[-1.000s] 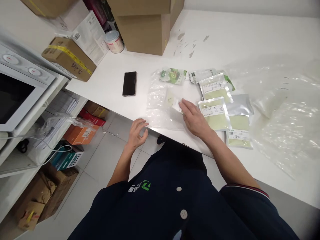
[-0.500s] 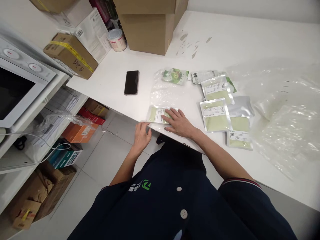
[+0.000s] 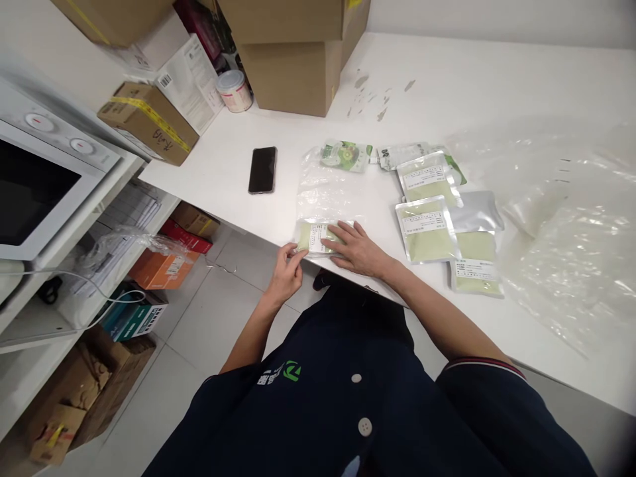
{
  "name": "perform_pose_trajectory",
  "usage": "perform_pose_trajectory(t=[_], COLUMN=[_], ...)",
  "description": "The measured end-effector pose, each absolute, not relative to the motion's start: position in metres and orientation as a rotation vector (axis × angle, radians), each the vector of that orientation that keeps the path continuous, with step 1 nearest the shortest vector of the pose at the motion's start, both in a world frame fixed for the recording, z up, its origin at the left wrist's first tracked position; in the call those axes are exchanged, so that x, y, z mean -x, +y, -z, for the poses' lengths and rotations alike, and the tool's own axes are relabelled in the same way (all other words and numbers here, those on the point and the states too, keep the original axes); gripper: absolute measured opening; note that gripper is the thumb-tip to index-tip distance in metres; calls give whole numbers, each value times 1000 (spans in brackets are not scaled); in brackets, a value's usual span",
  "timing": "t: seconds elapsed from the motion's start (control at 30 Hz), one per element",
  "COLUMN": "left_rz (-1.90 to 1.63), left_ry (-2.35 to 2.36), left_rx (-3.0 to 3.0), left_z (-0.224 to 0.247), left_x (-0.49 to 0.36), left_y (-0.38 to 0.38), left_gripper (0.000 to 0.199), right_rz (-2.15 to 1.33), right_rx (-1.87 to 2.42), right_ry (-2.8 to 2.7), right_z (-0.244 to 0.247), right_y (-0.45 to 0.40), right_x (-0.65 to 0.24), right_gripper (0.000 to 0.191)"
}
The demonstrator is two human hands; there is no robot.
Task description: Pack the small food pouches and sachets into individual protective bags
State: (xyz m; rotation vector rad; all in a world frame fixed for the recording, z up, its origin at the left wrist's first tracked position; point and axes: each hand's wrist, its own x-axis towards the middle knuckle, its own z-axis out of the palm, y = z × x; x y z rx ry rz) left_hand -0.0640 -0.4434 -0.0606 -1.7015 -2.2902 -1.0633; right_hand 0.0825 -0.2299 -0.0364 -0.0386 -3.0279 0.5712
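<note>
A pale green powder pouch [image 3: 313, 237] with a white label lies at the table's front edge. It sits at the near end of a clear plastic bag [image 3: 322, 192]; I cannot tell whether it is inside or on top. My left hand [image 3: 287, 273] pinches the bag's near left corner between thumb and fingers, right beside the pouch. My right hand [image 3: 362, 252] rests flat over the pouch's right part, fingers spread, hiding that end. At the bag's far end is a green-and-white printed pouch [image 3: 346, 156].
Several more green powder pouches [image 3: 428, 228] lie overlapping to the right, beside a large crumpled clear plastic sheet [image 3: 571, 252]. A phone [image 3: 262, 170] is at the left. Cardboard boxes [image 3: 293, 76] and a tin [image 3: 234, 91] stand behind. A microwave [image 3: 44, 172] is on the left shelf.
The left hand's fingers have moved slightly right and closed on the bag's corner by the pouch. The right hand stays flat on the pouch. The view has shifted a little.
</note>
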Motion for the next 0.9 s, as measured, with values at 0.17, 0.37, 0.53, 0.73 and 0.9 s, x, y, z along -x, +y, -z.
perform_pose_trajectory(t=[0.17, 0.37, 0.53, 0.73, 0.9], left_rz=[973, 1138, 1382, 1543, 1377], left_ry=[-2207, -2258, -2345, -2478, -2665], left_rx=[1762, 1782, 1527, 1223, 1174], left_z=[65, 36, 9, 7, 20], left_x=[80, 81, 76, 99, 124], left_y=[-449, -440, -410, -351, -316], left_gripper=[27, 21, 26, 30, 22], right_rz=[-742, -1504, -1766, -1520, -1312], right_rx=[-43, -49, 137, 809, 1074], right_ry=[-3034, -2998, -2783, -2280, -2318], right_z=[28, 9, -3, 13, 26], right_y=[-223, -197, -198, -205, -189], right_x=[-87, -111, -123, -89, -55], right_gripper=[59, 78, 87, 43, 34])
